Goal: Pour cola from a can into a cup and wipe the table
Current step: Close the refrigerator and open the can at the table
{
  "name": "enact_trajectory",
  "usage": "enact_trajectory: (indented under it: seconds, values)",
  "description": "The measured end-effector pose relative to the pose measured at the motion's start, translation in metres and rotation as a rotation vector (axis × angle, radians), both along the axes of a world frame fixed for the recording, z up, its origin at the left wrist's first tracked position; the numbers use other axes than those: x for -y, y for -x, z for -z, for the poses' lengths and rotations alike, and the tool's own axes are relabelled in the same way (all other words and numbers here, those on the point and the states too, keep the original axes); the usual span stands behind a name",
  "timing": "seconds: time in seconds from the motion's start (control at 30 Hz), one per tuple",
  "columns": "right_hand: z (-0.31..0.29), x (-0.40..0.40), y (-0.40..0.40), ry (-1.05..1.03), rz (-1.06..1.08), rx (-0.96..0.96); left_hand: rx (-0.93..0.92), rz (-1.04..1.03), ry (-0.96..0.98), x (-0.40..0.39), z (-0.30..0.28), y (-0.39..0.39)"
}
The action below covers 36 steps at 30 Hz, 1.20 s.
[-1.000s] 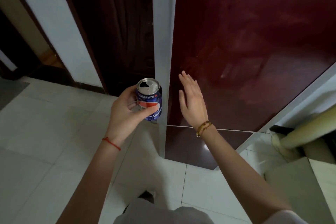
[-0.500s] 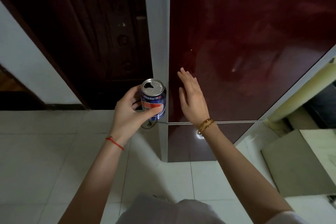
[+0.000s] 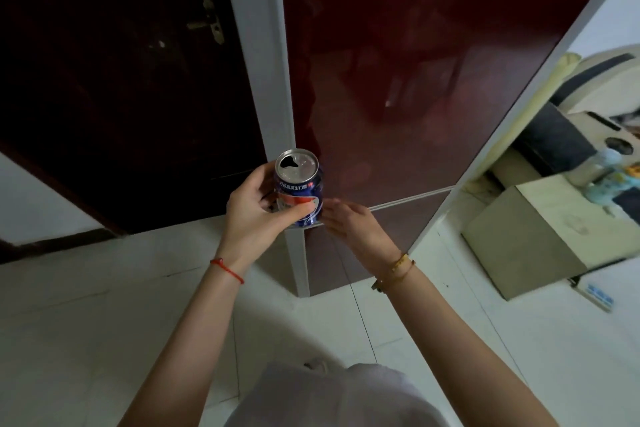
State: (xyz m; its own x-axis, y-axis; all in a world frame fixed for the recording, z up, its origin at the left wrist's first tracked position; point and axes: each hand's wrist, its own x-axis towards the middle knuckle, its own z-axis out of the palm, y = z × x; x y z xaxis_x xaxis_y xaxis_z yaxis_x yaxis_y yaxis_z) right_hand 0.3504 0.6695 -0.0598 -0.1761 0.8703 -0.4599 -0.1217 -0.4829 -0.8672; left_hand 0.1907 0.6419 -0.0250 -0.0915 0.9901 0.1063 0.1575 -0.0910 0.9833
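Blue cola can, tab opened, upright in left hand

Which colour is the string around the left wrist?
Red, a thin string bracelet; it shows best in the head view.

Inside a home: white tiled floor, dark wooden door with metal lock upper left, glossy maroon refrigerator centre, cardboard box at right.
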Motion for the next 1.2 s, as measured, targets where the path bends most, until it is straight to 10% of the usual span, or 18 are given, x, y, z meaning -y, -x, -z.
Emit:
enact_trajectory:
  seconds: [0.7, 1.2]
  values:
    - [0.033, 0.144, -0.11, 0.272, 0.484, -0.381, -0.119, 0.737, 0.132, 0.023, 0.042, -0.115]
    - [0.045, 0.373, -0.219, 0.229, 0.979, -0.492, -0.138, 1.258, 0.153, 0.182, 0.057, -0.28]
